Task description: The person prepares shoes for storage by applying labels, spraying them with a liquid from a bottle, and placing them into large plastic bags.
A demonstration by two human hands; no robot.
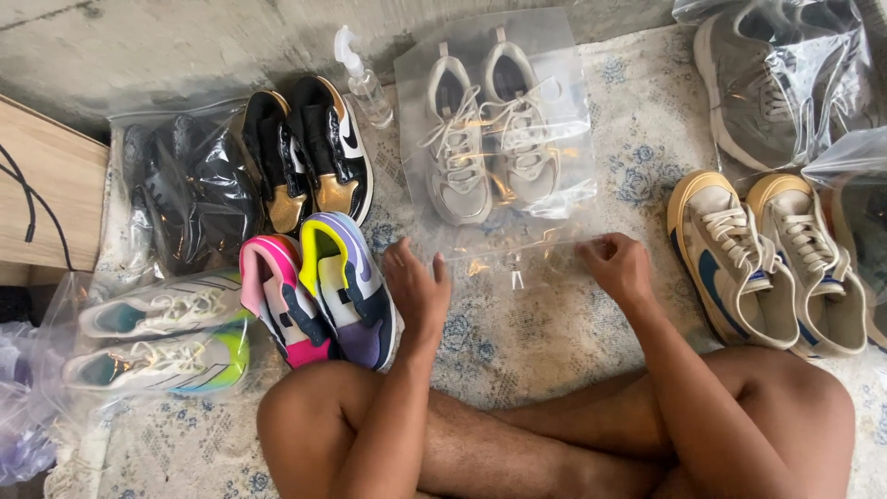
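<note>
Clear plastic bag (pixel 499 139) w/ beige sneakers (pixel 485 139) inside, left hand (pixel 418 288) & right hand (pixel 617 266) grip pinching its bottom edge

centre: clear zip bag (pixel 494 139) holding pale sneakers (pixel 480 139), both hands pinching its near edge – left hand (pixel 416 291), right hand (pixel 617 266) | lower left: multicoloured sneakers (pixel 319 286) just beside left hand | right: tan sneakers (pixel 767 263) on patterned rug (pixel 517 342) | top: spray bottle (pixel 363 79)

A clear rectangular zip bag (pixel 545 139) lies just beyond both hands; similar clear plastic bags sit far left (pixel 185 185) and far right (pixel 804 83).
</note>
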